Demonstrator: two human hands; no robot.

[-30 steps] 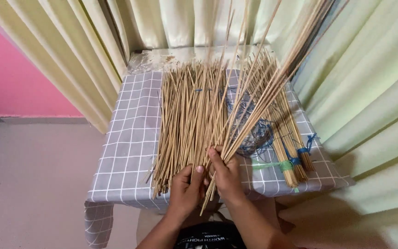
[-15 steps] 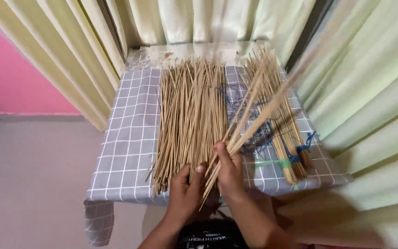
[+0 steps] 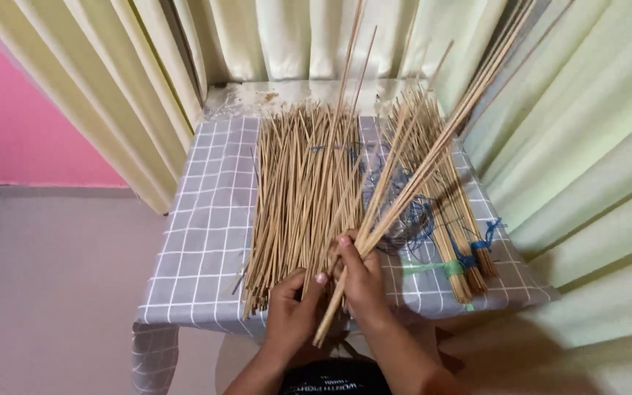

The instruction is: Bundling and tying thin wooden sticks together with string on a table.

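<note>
A wide pile of thin tan sticks (image 3: 298, 194) lies lengthwise on a small table with a grey checked cloth (image 3: 202, 245). My right hand (image 3: 363, 281) grips a loose sheaf of sticks (image 3: 433, 150) near its lower end, and the sheaf slants up and to the right, off the table. My left hand (image 3: 294, 311) rests at the near end of the pile, its fingertips on the sticks there. To the right lie tied stick bundles (image 3: 455, 234) with blue and green bands.
Loose blue string (image 3: 407, 219) is tangled between the pile and the bundles. Pale yellow-green curtains (image 3: 572, 139) hang close behind and to the right of the table. A pink wall (image 3: 20, 124) and a beige floor (image 3: 45, 292) are to the left.
The sheaf in my right hand swung: it dipped lower and to the right, blurred, then rose steeper again. My left hand stayed at the pile's near end.
</note>
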